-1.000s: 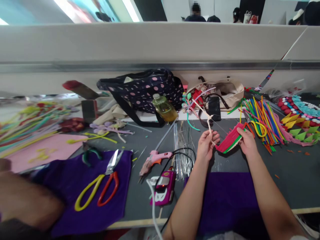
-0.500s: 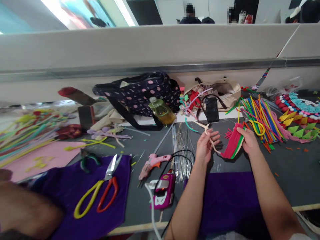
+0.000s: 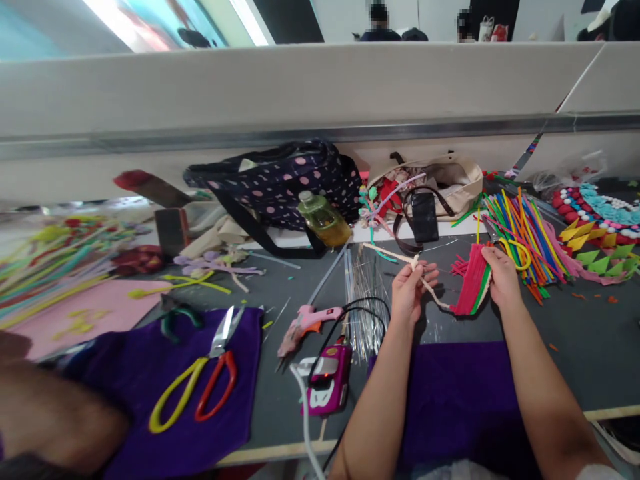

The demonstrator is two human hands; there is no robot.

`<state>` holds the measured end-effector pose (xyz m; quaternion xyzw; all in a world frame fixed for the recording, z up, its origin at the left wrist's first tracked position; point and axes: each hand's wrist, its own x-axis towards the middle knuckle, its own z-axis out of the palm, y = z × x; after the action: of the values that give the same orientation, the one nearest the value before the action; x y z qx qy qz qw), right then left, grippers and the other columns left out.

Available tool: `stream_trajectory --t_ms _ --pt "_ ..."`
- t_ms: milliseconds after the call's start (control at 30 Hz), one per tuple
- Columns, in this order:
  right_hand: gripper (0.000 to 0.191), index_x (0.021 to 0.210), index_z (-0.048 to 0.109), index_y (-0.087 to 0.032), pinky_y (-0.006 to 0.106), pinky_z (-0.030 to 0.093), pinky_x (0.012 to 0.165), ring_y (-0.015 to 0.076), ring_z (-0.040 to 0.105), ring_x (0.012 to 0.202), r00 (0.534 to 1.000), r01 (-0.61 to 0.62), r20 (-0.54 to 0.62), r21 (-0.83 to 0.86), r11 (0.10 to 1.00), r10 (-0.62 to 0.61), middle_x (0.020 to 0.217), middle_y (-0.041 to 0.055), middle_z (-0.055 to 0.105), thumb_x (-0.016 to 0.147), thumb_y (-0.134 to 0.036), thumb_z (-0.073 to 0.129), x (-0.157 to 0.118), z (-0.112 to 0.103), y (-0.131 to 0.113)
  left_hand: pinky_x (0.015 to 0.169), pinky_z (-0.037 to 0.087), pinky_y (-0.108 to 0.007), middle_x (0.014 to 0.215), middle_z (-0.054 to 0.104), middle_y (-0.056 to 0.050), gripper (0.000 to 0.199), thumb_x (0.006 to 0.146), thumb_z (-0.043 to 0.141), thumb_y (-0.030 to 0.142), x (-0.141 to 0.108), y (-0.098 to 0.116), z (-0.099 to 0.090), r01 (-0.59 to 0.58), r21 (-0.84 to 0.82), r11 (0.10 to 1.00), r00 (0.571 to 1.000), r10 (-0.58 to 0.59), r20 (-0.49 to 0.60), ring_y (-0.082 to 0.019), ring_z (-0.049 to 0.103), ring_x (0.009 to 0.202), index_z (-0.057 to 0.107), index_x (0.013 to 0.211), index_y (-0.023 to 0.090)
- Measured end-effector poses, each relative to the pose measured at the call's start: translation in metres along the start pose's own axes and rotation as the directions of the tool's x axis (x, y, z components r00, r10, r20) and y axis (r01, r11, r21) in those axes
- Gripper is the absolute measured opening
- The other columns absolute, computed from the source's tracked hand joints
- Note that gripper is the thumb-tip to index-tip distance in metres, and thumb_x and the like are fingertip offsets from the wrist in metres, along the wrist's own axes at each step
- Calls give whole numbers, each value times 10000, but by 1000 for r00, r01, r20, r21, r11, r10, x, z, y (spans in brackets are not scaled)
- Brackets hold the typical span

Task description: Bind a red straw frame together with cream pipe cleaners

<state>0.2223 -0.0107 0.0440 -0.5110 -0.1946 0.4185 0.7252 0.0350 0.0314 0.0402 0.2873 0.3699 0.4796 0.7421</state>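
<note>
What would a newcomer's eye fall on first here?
Probably the crimson-and-green piece in the right hand, its pale cord pinched in the left hand. Further right lies a vivid bundle of coloured sticks. Well to the left, big yellow-and-red-handled scissors lie on a purple cloth.

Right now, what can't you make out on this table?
All in the head view:
Right hand: some fingers hidden behind the red and green piece.
Cord: pinched part covered by your left hand.
Co-worker's arm: blurred, cut off by the left edge.
Dark bag: inside mostly hidden by its front.
</note>
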Motion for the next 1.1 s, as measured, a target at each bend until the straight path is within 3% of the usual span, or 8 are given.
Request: stream_trajectory --t_ms 200,433,567,867,1100 --pt "288 847 613 -228 236 435 561 114 555 568 969 232 -60 -111 966 -240 648 -43 613 652 -380 761 -1 0 1 622 559 -258 932 726 -114 296 706 739 303 -1 0 2 -13 17 1000 1000 13 25 -175 703 728 628 916 126" --pt "208 868 630 -244 245 375 559 114 445 574 885 410 -41 -403 818 -464 737 -19 580 729 -391 680 -2 -3 -1 625 553 -258 951 723 -116 301 715 735 312 -3 0 2 -22 21 1000 998 21 51 -178 704 739 625 929 131" --pt "190 851 666 -240 260 376 585 135 465 610 881 421 -15 -428 800 -472 775 1 618 737 -392 667 -3 -2 -3 637 551 -266 938 724 -115 305 714 737 322 -2 0 2 -37 24 999 998 35 48 -184 705 745 625 923 130" --pt "179 841 684 -223 254 324 531 114 402 535 910 369 -14 -426 826 -414 658 -26 575 737 -368 668 -1 -5 -2 635 552 -266 928 726 -116 297 713 739 315 -1 0 1 -42 8 999 998 42 44 -182 703 745 626 914 128" --pt "175 829 682 -218 242 371 538 114 443 543 926 341 -18 -396 853 -378 647 -28 588 733 -364 682 1 -8 2 643 549 -267 935 724 -119 308 713 741 330 -1 0 0 -49 20 999 997 48 53 -184 705 750 627 916 129"
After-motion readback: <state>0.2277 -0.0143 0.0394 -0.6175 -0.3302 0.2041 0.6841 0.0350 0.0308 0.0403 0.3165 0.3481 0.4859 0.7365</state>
